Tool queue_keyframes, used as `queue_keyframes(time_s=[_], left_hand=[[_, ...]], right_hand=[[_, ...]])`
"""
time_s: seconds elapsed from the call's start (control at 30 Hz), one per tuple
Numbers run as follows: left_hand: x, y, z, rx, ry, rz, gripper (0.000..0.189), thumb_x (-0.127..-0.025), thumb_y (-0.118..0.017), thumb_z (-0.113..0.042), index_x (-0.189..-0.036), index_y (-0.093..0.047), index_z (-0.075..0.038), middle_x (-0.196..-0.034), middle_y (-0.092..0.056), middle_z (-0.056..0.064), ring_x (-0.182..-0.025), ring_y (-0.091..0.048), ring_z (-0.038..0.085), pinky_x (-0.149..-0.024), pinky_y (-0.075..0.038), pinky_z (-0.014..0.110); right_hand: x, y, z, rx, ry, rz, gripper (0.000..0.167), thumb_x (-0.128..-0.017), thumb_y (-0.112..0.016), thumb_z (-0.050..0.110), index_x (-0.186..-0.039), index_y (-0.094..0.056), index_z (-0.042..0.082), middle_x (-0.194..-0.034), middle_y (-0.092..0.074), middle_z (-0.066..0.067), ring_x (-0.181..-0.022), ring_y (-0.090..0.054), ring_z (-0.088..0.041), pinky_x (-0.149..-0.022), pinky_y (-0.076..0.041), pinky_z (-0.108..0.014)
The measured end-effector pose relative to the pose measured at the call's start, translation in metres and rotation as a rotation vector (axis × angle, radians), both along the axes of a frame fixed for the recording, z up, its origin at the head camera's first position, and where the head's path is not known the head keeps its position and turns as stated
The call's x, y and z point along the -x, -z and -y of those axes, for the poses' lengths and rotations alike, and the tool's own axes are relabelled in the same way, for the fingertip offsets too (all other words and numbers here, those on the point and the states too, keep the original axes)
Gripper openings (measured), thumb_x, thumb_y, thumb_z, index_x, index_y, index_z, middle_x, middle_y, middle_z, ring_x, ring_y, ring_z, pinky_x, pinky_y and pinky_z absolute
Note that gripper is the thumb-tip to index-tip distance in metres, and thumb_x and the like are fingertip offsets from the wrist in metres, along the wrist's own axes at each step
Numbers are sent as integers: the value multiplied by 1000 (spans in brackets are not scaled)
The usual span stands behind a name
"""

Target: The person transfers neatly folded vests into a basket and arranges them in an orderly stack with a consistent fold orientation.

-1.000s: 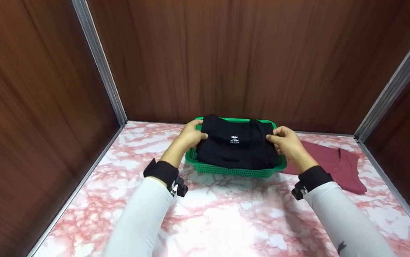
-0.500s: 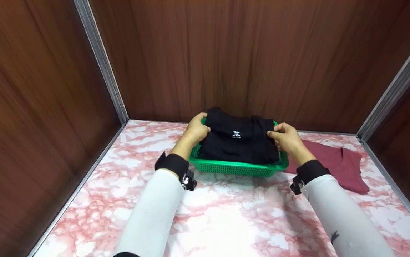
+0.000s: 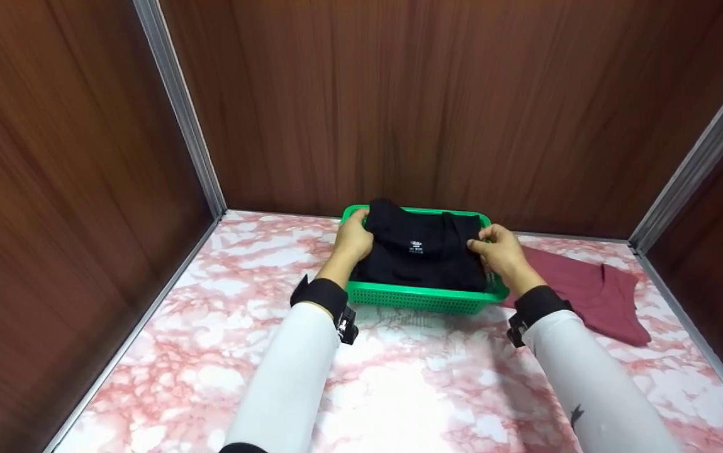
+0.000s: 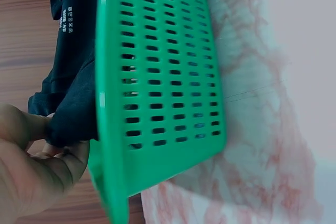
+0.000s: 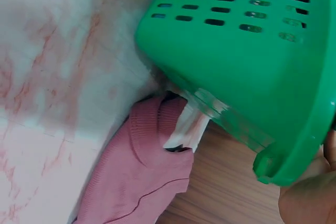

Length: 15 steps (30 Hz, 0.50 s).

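A folded black shirt (image 3: 421,258) with a small white neck print lies in a green plastic basket (image 3: 414,297). My left hand (image 3: 355,239) pinches the shirt's left edge; the left wrist view shows thumb and fingers on the black cloth (image 4: 76,103) just over the basket rim (image 4: 107,103). At the opposite edge, my right hand (image 3: 501,250) pinches the shirt between thumb and fingers. In the right wrist view that hand (image 5: 310,192) is mostly cut off beside the basket's corner (image 5: 273,166).
A maroon shirt (image 3: 588,292) lies flat on the table to the right, partly behind the basket and right arm. The pink-and-white marbled table (image 3: 386,377) is enclosed by brown wood-grain panels (image 3: 424,107) at the back and sides.
Both hands first raised the black shirt slightly, then brought it lower into the basket. My left hand has shifted a little to the right. The maroon shirt stays put.
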<state>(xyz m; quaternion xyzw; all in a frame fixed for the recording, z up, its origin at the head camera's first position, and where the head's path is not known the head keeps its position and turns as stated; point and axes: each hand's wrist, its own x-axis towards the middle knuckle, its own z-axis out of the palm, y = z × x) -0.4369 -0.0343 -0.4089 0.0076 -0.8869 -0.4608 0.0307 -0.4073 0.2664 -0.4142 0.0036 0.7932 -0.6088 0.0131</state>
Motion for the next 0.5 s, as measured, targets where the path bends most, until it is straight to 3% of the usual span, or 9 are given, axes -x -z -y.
queue_keyframes(time_s=[0.2,0.33,0.5], left_hand=[[1,10,-4,36,-23,-10,62,-96,-50,1,-153,-47,-23,-152,-53,5,-133,-54,23,-104,-47,38],[0,18,-6,43,-37,-39,60,-96,-50,1,-152,-49,-21,-150,-56,5,-132,-55,23,-104,-48,38],[-2,26,-11,49,-34,-29,60,-98,-50,0,-154,-47,-21,-152,-54,2,-136,-53,23,-104,-48,39]], right_hand=[[7,17,-4,-145,28,-61,25,-100,-67,15,-108,-47,3,-89,-48,-5,-60,-47,-9,-53,-44,-25],[7,19,-4,-264,41,-87,26,-100,-67,18,-110,-49,1,-114,-54,-12,-57,-48,-9,-53,-45,-26],[6,19,-4,-395,64,-107,27,-99,-67,20,-111,-52,2,-116,-58,-17,-52,-49,-10,-51,-45,-28]])
